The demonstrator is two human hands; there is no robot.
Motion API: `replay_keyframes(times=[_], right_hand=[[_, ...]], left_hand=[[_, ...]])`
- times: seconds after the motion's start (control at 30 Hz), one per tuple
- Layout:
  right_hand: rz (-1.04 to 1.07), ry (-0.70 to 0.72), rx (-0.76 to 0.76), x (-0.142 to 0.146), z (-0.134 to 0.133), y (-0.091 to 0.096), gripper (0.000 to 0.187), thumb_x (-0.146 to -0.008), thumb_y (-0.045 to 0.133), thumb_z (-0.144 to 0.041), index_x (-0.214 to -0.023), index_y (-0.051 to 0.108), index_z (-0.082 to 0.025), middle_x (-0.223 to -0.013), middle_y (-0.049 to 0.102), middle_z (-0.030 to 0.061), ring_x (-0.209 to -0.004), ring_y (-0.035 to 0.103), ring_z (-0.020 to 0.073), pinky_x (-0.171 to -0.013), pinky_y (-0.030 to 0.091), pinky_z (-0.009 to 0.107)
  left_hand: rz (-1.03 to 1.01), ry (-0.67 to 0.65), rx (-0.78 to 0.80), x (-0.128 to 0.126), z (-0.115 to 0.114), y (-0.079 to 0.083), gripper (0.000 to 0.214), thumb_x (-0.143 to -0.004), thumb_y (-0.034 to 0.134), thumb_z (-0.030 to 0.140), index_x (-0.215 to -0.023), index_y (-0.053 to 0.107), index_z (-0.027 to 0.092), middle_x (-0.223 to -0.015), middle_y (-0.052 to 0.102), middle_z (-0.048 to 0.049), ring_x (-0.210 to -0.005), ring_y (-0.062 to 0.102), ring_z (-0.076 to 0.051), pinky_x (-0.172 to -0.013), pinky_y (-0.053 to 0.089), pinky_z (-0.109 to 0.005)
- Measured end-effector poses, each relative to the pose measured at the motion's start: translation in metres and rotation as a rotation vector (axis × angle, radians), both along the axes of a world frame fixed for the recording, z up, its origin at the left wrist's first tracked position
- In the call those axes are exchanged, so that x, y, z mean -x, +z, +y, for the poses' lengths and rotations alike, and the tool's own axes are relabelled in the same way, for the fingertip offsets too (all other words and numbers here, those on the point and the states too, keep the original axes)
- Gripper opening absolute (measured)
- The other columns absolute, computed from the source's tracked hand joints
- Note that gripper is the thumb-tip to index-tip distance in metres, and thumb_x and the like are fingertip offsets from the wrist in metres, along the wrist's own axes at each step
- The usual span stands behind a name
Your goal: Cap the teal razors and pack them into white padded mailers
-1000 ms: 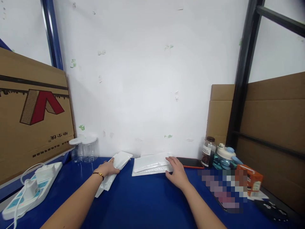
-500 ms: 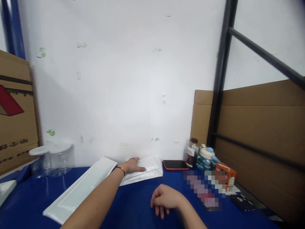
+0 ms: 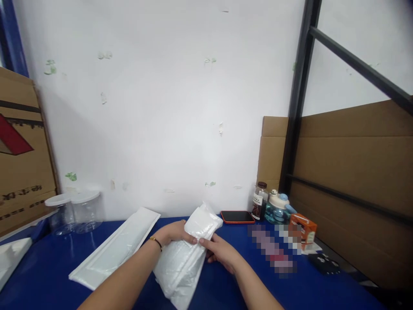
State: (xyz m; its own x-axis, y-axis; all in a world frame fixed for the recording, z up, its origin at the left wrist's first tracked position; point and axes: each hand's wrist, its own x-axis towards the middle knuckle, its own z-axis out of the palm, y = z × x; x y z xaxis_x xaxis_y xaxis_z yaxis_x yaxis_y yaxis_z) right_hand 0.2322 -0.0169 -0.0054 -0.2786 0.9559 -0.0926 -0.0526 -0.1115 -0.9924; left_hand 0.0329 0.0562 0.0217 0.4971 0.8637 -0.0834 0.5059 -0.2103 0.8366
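Both my hands hold a stack of white bubble mailers [image 3: 183, 262], lifted and tilted above the blue table [image 3: 41, 284]. My left hand [image 3: 172, 234] grips its upper left side, fingers curled over the top. My right hand [image 3: 217, 252] pinches its right edge from below. A long white flat pouch [image 3: 114, 249] lies on the table just left of my left arm.
Two clear plastic jars [image 3: 75, 211] stand at the back left by a cardboard sheet [image 3: 19, 150]. A phone in an orange case [image 3: 237, 216], a small brown-capped bottle [image 3: 259, 202], a blue drinking bottle [image 3: 278, 207] and an orange box [image 3: 302, 228] sit at the right. A black frame post [image 3: 297, 99] rises there.
My left hand pulled the mailers off the table toward me, and my right hand rose to take their right edge. The stack is now lifted and tilted.
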Motion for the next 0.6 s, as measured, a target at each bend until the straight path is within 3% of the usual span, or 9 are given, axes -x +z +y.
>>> replay_keyframes(times=[0.07,0.13,0.23,0.3,0.4,0.47,0.53,0.6], right_hand=[[0.136,-0.095,-0.131,0.01,-0.007,0.009,0.06,-0.067,0.072,-0.042,-0.118,0.05,-0.019,-0.11,0.063,0.0089,-0.096,0.061,0.0223,-0.085,0.049,0.036],[0.272,-0.175,-0.255,0.018,-0.014,0.02,0.067,-0.068,0.071,-0.041,-0.125,0.043,-0.021,-0.116,0.061,0.0093,-0.106,0.057,0.0248,-0.093,0.044,0.04],[0.327,-0.227,-0.434,0.022,-0.018,0.032,0.068,-0.068,0.072,-0.039,-0.126,0.04,-0.02,-0.115,0.062,0.0105,-0.104,0.058,0.0262,-0.092,0.045,0.042],[0.274,-0.208,-0.503,0.019,-0.016,0.034,0.065,-0.066,0.074,-0.037,-0.121,0.044,-0.019,-0.113,0.063,0.0106,-0.102,0.059,0.0261,-0.091,0.045,0.041],[0.171,-0.134,-0.526,0.012,-0.011,0.028,0.059,-0.066,0.074,-0.036,-0.116,0.049,-0.018,-0.11,0.064,0.0112,-0.1,0.06,0.0263,-0.088,0.047,0.04],[0.121,-0.123,-0.555,0.008,-0.009,0.023,0.064,-0.064,0.075,-0.034,-0.12,0.047,-0.018,-0.113,0.062,0.0114,-0.102,0.058,0.0264,-0.089,0.047,0.039],[0.1,-0.157,-0.603,0.004,-0.009,0.018,0.078,-0.059,0.079,-0.031,-0.126,0.041,-0.019,-0.118,0.059,0.0118,-0.107,0.056,0.0271,-0.092,0.045,0.04],[0.095,-0.182,-0.618,0.002,-0.009,0.015,0.086,-0.056,0.081,-0.03,-0.13,0.037,-0.019,-0.121,0.057,0.0125,-0.109,0.055,0.0284,-0.092,0.045,0.042]], left_hand=[[-0.14,0.136,-0.038,-0.008,-0.026,-0.001,0.072,-0.045,0.08,0.045,-0.107,0.058,0.014,-0.101,0.067,-0.0103,-0.097,0.06,-0.029,-0.081,0.047,-0.035],[-0.27,0.339,-0.169,-0.019,-0.05,0.004,0.081,-0.042,0.082,0.044,-0.11,0.05,0.013,-0.106,0.064,-0.0132,-0.096,0.06,-0.028,-0.079,0.047,-0.034],[-0.404,0.391,-0.439,-0.031,-0.077,0.017,0.088,-0.041,0.084,0.041,-0.114,0.041,0.017,-0.105,0.063,-0.0097,-0.092,0.06,-0.025,-0.078,0.048,-0.033],[-0.467,0.384,-0.522,-0.033,-0.087,0.02,0.092,-0.041,0.084,0.04,-0.117,0.037,0.02,-0.105,0.062,-0.0072,-0.093,0.059,-0.024,-0.08,0.048,-0.034],[-0.557,0.334,-0.499,-0.026,-0.093,0.012,0.099,-0.036,0.087,0.038,-0.12,0.037,0.02,-0.111,0.059,-0.0085,-0.102,0.056,-0.027,-0.089,0.045,-0.038],[-0.657,0.233,-0.414,-0.017,-0.095,0.003,0.102,-0.038,0.085,0.045,-0.123,0.037,0.019,-0.119,0.056,-0.0111,-0.109,0.052,-0.029,-0.094,0.042,-0.04],[-0.763,0.152,-0.295,-0.009,-0.095,-0.004,0.09,-0.055,0.073,0.059,-0.128,0.036,0.02,-0.128,0.051,-0.0121,-0.117,0.047,-0.029,-0.097,0.039,-0.041],[-0.84,0.165,-0.213,-0.003,-0.096,-0.007,0.071,-0.076,0.051,0.064,-0.13,0.038,0.02,-0.136,0.045,-0.0104,-0.124,0.041,-0.027,-0.102,0.034,-0.04]])
